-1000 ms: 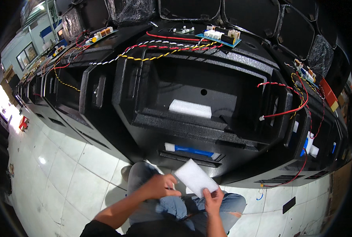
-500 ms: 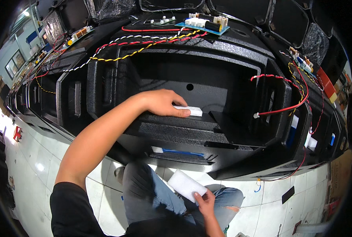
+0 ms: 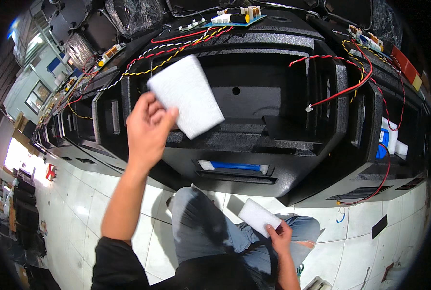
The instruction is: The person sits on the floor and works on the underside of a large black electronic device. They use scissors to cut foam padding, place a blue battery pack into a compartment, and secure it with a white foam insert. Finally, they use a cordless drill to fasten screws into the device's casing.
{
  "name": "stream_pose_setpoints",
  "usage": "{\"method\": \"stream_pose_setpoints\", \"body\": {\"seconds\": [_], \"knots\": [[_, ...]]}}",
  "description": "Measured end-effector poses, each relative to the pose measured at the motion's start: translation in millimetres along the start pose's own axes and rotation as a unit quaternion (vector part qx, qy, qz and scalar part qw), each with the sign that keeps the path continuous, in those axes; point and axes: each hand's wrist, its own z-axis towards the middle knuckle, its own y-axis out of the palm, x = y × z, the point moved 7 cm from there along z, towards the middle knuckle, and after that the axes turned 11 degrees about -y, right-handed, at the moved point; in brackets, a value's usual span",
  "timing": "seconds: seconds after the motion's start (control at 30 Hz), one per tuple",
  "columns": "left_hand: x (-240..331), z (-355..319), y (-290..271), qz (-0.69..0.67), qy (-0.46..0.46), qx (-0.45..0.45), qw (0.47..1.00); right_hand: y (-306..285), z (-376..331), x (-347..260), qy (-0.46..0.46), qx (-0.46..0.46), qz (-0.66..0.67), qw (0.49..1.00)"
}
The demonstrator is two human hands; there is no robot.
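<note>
My left hand (image 3: 150, 126) is raised in front of the open black cabinet (image 3: 297, 166), pinching a flat white foam sheet (image 3: 186, 96) by its lower left edge. The sheet faces me and covers part of the cabinet's opening. Low over my lap, my right hand (image 3: 280, 236) grips a smaller white foam block (image 3: 259, 217) between thumb and fingers. Through a slot in the cabinet's lower front shows a blue item (image 3: 237, 166) with white pieces at both ends. I cannot make out what it is.
Atop the cabinet lies a circuit board (image 3: 239, 19) with twisted wires. A red wire with a white connector (image 3: 309, 108) hangs before the opening's right side. Similar cabinets (image 3: 365, 159) stand on both sides. A dark flat piece (image 3: 379, 226) lies on the tiled floor.
My left hand has come out of the cabinet and up to the left, with the foam sheet now turned broadside. My right hand still holds its foam block. The view has shifted.
</note>
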Motion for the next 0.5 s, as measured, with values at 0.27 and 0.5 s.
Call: {"method": "stream_pose_setpoints", "body": {"seconds": [0.27, 0.5], "knots": [[-181.3, -191.1, 51.2, -0.381, -0.422, 0.035, 0.822, -4.1, 1.8, 32.3, 0.102, -0.111, -0.182, 0.972], [-198.7, -194.8, 97.4, -0.367, -0.431, 0.084, 0.820, -3.8, 62.6, 70.3, 0.068, -0.143, -0.263, 0.952]]}}
